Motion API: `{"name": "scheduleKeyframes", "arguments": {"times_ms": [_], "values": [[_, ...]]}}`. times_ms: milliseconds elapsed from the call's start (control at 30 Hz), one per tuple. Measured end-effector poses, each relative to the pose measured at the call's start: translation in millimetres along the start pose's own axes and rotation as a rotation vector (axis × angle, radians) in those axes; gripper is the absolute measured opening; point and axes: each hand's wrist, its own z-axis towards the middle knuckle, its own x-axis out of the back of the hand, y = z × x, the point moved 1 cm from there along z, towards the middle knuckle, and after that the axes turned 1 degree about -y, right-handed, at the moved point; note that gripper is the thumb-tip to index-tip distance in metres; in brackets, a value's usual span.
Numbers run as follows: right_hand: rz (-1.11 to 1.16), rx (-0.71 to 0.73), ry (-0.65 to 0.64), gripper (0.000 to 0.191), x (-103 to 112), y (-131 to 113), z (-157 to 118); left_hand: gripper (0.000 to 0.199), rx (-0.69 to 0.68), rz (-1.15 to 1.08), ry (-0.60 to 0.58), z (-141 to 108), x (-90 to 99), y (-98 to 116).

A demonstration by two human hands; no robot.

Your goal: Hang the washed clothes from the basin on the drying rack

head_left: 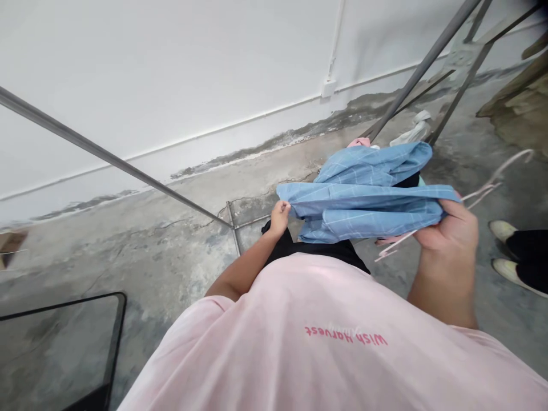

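The bunched blue checked shirt [368, 200] hides its own collar and cuffs, and it covers the fingers of the right hand [449, 228] and the fingertips of the left hand [279, 218]. The middle of the pink hanger [509, 162] is lost behind the shirt and right hand. A dark cloth [406, 181] shows only as a sliver beneath the shirt. The white crumpled item [413, 130] is too small to identify, though it may be fabric. Another person's shoes [503, 231] are cut off by the right edge.
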Motion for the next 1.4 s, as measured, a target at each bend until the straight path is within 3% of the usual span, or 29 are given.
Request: {"name": "scheduleKeyframes", "arguments": {"times_ms": [133, 267, 400, 567, 800, 1033, 1133, 1267, 1333, 1400], "values": [[-0.198, 0.228, -0.006, 0.023, 9.4, -23.7, 4.7, 0.013, -0.017, -0.156, 0.044, 25.8, 26.8, 28.5], [-0.339, 0.480, -0.021, 0.024, 27.0, -43.8, 11.3, 0.022, 0.023, -0.510, -0.012, 39.1, 44.9, 71.4], [-0.466, 0.596, -0.033, 0.028, 50.7, -57.3, 23.8, 0.034, 0.032, -0.845, -0.087, 30.8, 48.0, 105.5], [-0.752, 0.693, 0.076, 0.044, 63.4, -63.1, 29.3, 0.030, 0.164, -0.943, -0.142, 9.8, 39.8, 114.9], [-0.762, 0.611, -0.045, 0.053, 43.8, -45.7, 17.2, 0.037, 0.200, -0.923, -0.179, -1.1, 33.9, 112.8], [-0.577, 0.606, -0.245, 0.044, 25.9, -36.4, -4.4, 0.036, 0.210, -0.845, -0.247, -13.6, 28.5, 117.1], [-0.503, 0.532, -0.459, 0.039, 10.0, -19.1, -21.7, 0.032, 0.193, -0.776, -0.289, -16.4, 17.7, 129.8], [-0.635, 0.248, -0.833, 0.049, -11.1, 23.5, -46.1, 0.032, 0.143, -0.756, -0.441, -20.7, -9.6, 160.8], [-0.691, 0.135, -0.898, 0.060, -15.7, 43.3, -53.0, 0.033, 0.078, -0.784, -0.561, -26.1, -23.7, 176.1], [-0.721, 0.118, -0.876, 0.061, -15.1, 55.7, -53.5, 0.033, 0.037, -0.807, -0.644, -33.6, -33.5, 185.6]]}}
